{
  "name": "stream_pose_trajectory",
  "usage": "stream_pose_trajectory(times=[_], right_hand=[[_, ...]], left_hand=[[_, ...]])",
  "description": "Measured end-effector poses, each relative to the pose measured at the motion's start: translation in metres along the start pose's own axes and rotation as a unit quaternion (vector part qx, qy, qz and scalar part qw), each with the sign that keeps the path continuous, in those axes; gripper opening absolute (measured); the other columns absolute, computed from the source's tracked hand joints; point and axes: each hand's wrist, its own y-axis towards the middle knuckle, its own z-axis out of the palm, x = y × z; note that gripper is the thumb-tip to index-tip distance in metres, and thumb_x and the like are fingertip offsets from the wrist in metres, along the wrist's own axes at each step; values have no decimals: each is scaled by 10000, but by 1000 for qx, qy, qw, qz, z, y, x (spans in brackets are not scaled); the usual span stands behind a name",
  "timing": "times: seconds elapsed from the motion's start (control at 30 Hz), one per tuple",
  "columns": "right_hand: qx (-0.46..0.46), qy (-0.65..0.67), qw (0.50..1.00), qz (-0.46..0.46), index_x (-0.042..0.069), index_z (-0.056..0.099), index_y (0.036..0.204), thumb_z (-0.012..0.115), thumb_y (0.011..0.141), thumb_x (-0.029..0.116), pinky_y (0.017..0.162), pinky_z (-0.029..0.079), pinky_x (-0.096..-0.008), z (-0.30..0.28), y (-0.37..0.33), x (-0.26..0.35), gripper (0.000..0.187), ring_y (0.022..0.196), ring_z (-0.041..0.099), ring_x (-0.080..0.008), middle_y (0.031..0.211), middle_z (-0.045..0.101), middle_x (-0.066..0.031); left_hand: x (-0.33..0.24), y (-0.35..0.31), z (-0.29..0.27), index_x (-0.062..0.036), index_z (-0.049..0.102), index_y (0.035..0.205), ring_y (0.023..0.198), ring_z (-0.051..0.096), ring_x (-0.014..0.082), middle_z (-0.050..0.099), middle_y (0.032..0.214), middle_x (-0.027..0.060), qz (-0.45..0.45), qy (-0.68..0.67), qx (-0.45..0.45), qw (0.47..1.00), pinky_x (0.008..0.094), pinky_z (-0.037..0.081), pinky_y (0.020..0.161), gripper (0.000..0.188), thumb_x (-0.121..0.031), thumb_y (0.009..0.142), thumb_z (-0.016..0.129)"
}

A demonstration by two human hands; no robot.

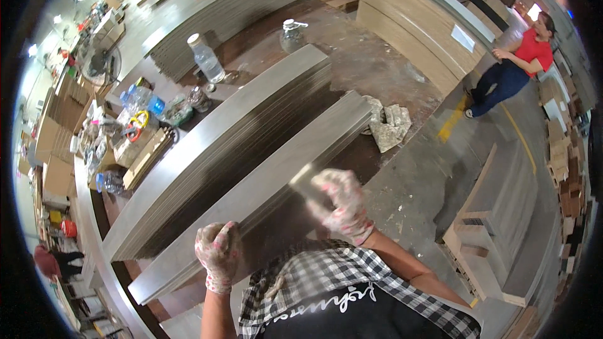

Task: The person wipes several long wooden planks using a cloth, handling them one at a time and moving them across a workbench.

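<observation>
My left hand (pixel 218 256), in a white glove with pink dots, is closed on the near end of a narrow grey board (pixel 276 223). The board is tilted in front of my body and smeared by motion. Its other end is in my right hand (pixel 342 206), gloved alike, with the fingers curled round the edge and slightly blurred. Just beyond my hands lies a low stack of grey boards (pixel 270 166). Behind it stands a taller stack of similar boards (pixel 213 157). A crumpled, stained cloth (pixel 389 125) rests by the low stack's far end.
Clear bottles (pixel 207 59) and a jug (pixel 293 34) stand on the brown worktable (pixel 370 50). Tape rolls (pixel 135 127) lie among clutter at left. Brown panels (pixel 414 25) are piled at the far right. A person in red (pixel 524 53) stands beyond; a pallet of boards (pixel 496 232) sits right.
</observation>
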Motion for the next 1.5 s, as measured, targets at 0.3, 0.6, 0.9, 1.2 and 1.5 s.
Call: stream_pose_trajectory(times=[0.3,0.6,0.9,1.2,1.5], right_hand=[[-5,-39,999,20,72,620,1124,767,792,230,871,488,-407,33,-14,44,396,1013,573,-282,1047,593,-129],[-116,-130,982,72,19,593,1190,808,746,85,888,510,-393,83,-23,116,498,1026,571,-281,1120,562,-145],[102,32,994,-9,90,584,1239,815,769,253,917,463,-464,199,-95,320,549,1051,547,-311,1138,552,-138],[229,178,938,-191,83,679,1129,793,782,280,869,492,-439,261,-89,429,415,1007,607,-309,1117,626,-134],[232,104,933,-253,84,693,1151,828,712,149,838,509,-410,287,-62,463,464,991,622,-291,1111,657,-107]], left_hand=[[-1,-59,-29,-138,717,993,686,629,214,682,853,20,32,-90,13,995,366,469,590,319,-30,705,801],[86,-194,-86,-148,727,989,737,663,256,702,869,40,-24,-148,121,981,402,517,622,294,-108,702,782],[142,-297,-168,-144,727,1040,819,658,279,697,926,63,-101,-206,136,964,411,529,714,317,-128,723,737],[149,-366,-197,-145,706,1060,847,654,318,685,958,82,-227,-254,90,936,418,544,734,313,-96,752,680],[147,-368,-200,-113,721,1084,894,652,320,683,940,115,-228,-318,67,918,444,535,774,346,-116,738,701]])
